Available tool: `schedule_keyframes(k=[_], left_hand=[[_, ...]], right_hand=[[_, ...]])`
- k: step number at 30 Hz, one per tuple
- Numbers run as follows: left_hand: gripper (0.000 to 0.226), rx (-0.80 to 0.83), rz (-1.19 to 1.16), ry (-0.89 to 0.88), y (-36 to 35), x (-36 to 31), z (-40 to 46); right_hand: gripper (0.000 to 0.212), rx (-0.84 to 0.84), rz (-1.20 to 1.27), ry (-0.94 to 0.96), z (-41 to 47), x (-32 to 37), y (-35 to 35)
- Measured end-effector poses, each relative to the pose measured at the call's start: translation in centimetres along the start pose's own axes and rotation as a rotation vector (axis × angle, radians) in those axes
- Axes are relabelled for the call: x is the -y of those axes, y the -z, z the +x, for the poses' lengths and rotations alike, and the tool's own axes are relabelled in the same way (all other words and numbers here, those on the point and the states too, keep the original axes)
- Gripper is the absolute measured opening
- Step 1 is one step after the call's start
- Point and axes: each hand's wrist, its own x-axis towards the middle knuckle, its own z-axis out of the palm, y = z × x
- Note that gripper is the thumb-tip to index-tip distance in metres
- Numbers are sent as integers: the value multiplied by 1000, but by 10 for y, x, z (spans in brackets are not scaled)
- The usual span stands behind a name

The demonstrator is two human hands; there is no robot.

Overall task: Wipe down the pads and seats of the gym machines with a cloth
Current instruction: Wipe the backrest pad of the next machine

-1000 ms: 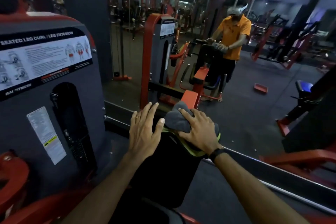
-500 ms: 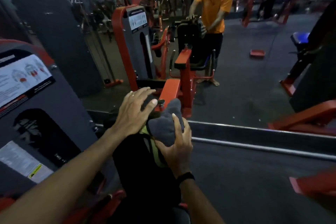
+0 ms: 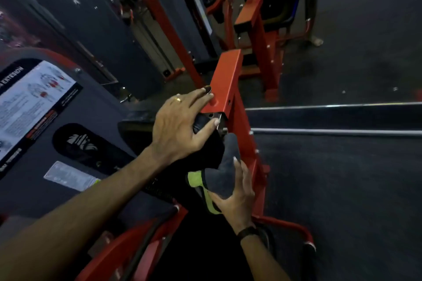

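Note:
A black back pad of the leg machine stands upright in front of me. My left hand rests on its top edge with the fingers spread, the fingertips reaching the red frame bar. My right hand grips a bunched grey cloth with a lime-green edge and presses it against the right side of the pad, below the top.
The grey weight-stack housing with its instruction label stands close on the left. Red frame tubes run down to the right of the pad. A wall mirror ahead reflects the machine and a person. Dark floor lies to the right.
My right hand has slid the cloth from the pad's top down its right side. The left hand has stayed on the top edge. My view has tilted downward.

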Motion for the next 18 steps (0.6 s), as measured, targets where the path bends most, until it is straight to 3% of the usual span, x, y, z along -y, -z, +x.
schedule_keyframes(k=[4, 11, 14, 18], left_hand=[[41, -112, 6, -121, -3, 0, 0], [32, -131, -11, -124, -9, 4, -7], [33, -120, -1, -115, -9, 2, -8], [35, -109, 1, -90, -8, 2, -8]], right_hand=[[85, -61, 5, 19, -11, -17, -12], [87, -78, 28, 11, -38, -41, -23], [84, -35, 61, -36, -56, -58, -17], [97, 98, 40, -207, -85, -80, -9]])
